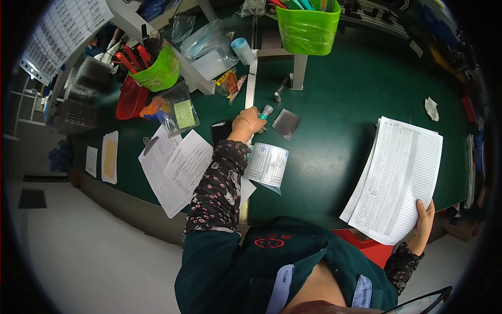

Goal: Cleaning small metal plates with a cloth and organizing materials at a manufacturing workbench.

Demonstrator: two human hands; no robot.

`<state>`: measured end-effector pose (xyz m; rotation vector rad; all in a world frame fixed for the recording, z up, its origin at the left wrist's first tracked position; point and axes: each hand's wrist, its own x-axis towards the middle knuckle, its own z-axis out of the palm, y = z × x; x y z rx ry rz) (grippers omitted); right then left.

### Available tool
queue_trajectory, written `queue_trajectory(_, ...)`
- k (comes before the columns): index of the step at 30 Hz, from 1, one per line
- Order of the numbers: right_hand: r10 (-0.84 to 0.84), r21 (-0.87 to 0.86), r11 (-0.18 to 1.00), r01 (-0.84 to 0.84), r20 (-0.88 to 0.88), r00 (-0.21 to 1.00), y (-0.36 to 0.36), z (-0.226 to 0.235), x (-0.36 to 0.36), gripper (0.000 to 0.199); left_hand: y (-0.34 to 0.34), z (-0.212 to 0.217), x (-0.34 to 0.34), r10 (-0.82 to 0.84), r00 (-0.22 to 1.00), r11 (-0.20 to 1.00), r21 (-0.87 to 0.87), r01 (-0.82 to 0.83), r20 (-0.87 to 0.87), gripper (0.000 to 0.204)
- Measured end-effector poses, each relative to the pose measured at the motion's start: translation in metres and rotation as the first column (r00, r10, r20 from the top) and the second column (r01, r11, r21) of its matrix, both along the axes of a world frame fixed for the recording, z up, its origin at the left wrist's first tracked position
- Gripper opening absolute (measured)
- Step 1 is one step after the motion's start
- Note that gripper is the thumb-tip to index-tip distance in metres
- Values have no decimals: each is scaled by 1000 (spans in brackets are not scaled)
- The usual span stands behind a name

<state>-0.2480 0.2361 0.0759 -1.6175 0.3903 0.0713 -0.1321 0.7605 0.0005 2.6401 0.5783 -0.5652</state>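
Note:
My left hand (248, 125) reaches across the green table and is closed round a small cylinder (266, 112) with a grey end and a green band; its exact kind I cannot make out. Just right of it lies a dark grey square plate (286, 124). Below the hand is a printed booklet or pad (267, 164), and a dark phone-like object (221, 131) shows partly behind my left sleeve. At the right, my right hand (424, 220) grips the lower right edge of a stack of printed table sheets (396, 180), thumb on top.
Lime-green bins of tools stand at the left (159, 73) and on a raised stand (307, 29) at the back. A red bin (132, 98), plastic bags (209, 44), a clipboard with papers (166, 170) and a blue-white roll (242, 51) occupy the left side. Crumpled white paper (432, 109) lies far right.

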Motion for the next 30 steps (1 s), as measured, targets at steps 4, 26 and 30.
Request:
queue_trajectory(4,17,5,1000,-17,8,1000,5,4,2,36,21,33,18,31,995,999,-15,-29,93,44)
queue_trajectory(26,-120,-110,988,111,-75,990,24,23,-1,36,12,12,140,-231,893,973,69,221,385,32)
queue_trajectory(30,-85,-88,993,80,-55,995,29,25,7,36,25,1,147,-329,902,938,210,277,280,32)
